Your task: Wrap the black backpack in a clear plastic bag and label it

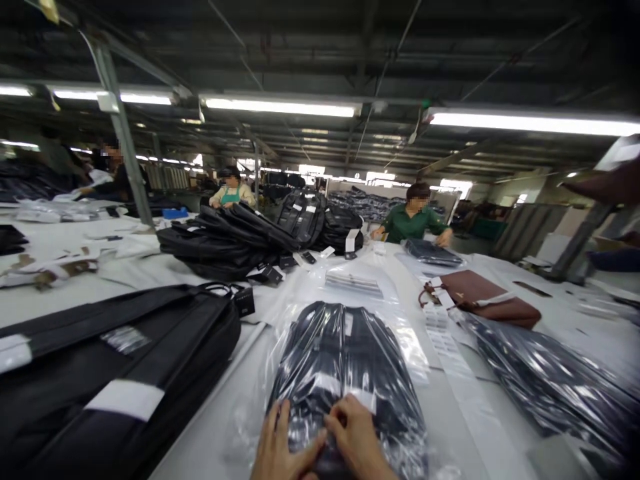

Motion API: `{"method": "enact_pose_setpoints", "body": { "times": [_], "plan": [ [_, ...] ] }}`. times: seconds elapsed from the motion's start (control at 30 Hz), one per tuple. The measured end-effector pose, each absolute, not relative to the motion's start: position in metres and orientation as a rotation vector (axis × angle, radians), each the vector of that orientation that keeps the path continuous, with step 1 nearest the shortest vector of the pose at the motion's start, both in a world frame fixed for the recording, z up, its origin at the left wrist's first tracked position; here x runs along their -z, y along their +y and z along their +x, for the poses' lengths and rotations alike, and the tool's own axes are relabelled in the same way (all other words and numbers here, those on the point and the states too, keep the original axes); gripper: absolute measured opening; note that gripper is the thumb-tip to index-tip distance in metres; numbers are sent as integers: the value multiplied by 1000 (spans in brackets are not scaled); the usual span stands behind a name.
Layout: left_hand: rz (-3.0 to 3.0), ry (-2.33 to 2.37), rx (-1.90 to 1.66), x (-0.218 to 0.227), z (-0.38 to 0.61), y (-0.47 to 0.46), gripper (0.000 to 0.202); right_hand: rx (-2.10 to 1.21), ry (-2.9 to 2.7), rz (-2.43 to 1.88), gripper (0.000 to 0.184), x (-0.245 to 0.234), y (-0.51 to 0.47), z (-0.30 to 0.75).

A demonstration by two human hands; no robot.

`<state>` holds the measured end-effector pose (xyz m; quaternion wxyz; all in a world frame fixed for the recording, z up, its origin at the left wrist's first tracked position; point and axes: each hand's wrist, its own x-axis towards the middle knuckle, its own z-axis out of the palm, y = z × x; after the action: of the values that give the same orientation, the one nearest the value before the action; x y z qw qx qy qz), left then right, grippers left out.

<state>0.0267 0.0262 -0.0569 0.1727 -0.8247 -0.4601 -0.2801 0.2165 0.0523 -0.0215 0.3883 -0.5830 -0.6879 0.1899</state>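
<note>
From the head camera, both hands press flat on the bagged black backpack (345, 373) lying mid-table: left hand (278, 447) and right hand (357, 437), fingers spread, gripping nothing. A brown handbag (487, 298) lies beyond it, rightward.

- A bag factory's packing floor; long white worktables (150, 270) stretch away toward 12 o'clock;
- black backpacks (235, 240) lie heaped at 11 o'clock, paper tags hanging from them;
- a backpack sealed in clear plastic (345, 360) lies at 6 o'clock; more wrapped bags (550, 383) lie at 4 o'clock;
- people work at the tables; a worker in green (413, 223) at 1 o'clock, a worker in an apron (231, 193) at 11 o'clock;
- strip lights (280, 107) hang under a bare steel roof (350, 40).
</note>
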Motion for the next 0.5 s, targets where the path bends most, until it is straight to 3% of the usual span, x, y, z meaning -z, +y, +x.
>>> {"method": "enact_pose_setpoints", "body": {
  "times": [0.17,0.3,0.5],
  "plan": [
    [-2457,-1360,633,34,31,13,92,-664,-1642,-1433,22,12,52,218],
    [-2481,-1379,610,30,32,14,83,-704,-1393,-1413,39,-13,33,302],
    [-2509,-1277,779,48,29,27,58,-322,-1008,-1978,53,-11,-72,495]
  ]
}}
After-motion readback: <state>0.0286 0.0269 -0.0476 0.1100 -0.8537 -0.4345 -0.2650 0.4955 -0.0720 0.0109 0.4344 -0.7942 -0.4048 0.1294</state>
